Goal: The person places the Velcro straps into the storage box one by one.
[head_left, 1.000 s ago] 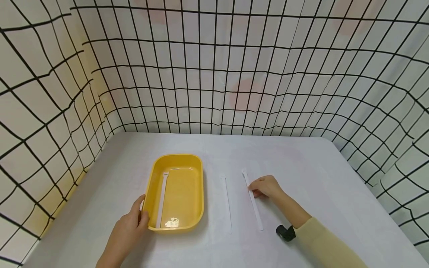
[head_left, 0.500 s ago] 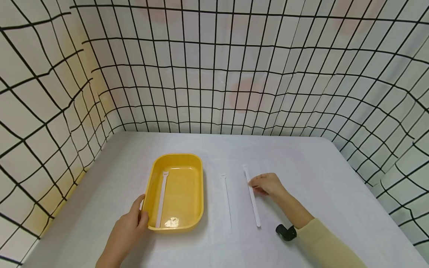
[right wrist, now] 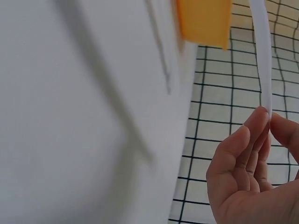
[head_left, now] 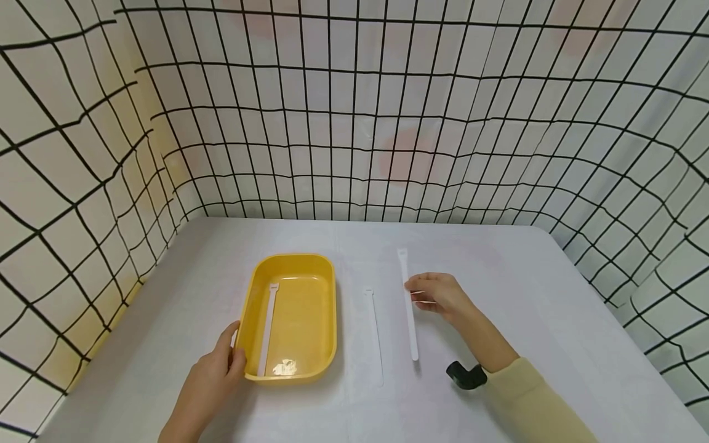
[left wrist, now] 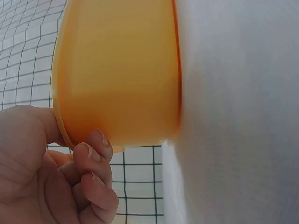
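My left hand (head_left: 207,381) grips the near-left corner of a yellow plastic tray (head_left: 301,326); in the left wrist view the thumb and fingers pinch its rim (left wrist: 60,107). Inside the tray, along its left side, lies one white cable strap (head_left: 268,332) with a wider slotted head. A second, thinner-looking white cable strap (head_left: 375,335) lies on the table right of the tray. My right hand (head_left: 440,295) pinches a third white cable strap (head_left: 410,320) near its middle between thumb and fingers. This strap (right wrist: 264,51) is raised off the table, its shadow falling on the surface.
The white tabletop (head_left: 498,277) is enclosed by black grid netting (head_left: 354,123) at the back and sides, with pale walls behind. A black device (head_left: 466,376) sits at the right wrist, beside the cuff of a pale yellow sleeve (head_left: 532,400).
The right hand has lifted its white cable strap up off the table and moved it farther back and slightly left. The left hand and the tray have stayed in place.
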The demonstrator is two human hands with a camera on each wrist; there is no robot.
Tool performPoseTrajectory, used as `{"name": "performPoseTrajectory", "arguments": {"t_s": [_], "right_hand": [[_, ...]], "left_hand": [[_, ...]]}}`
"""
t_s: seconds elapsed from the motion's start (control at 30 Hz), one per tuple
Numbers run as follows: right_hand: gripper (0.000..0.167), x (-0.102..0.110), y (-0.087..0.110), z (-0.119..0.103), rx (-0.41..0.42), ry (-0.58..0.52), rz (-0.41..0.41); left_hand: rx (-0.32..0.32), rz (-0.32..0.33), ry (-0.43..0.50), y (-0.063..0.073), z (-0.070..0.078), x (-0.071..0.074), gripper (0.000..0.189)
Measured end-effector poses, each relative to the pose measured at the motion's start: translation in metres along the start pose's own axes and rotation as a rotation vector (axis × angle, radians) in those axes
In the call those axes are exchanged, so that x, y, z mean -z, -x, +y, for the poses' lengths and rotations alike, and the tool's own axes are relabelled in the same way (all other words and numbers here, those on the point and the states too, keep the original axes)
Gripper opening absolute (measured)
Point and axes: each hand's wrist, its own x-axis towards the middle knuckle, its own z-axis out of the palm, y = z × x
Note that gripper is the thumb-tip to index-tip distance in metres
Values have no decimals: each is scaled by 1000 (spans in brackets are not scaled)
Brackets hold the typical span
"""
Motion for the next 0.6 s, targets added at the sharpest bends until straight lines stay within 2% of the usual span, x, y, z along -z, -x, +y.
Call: {"name": "performPoseTrajectory", "arguments": {"t_s": [0.27, 0.6], "right_hand": [[12, -16, 6, -16, 65, -82, -55], [12, -36, 3, -29, 90, -123, -87]], "left_hand": [[10, 9, 4, 0, 3, 2, 50], [14, -10, 7, 0, 1, 0, 51]]}}
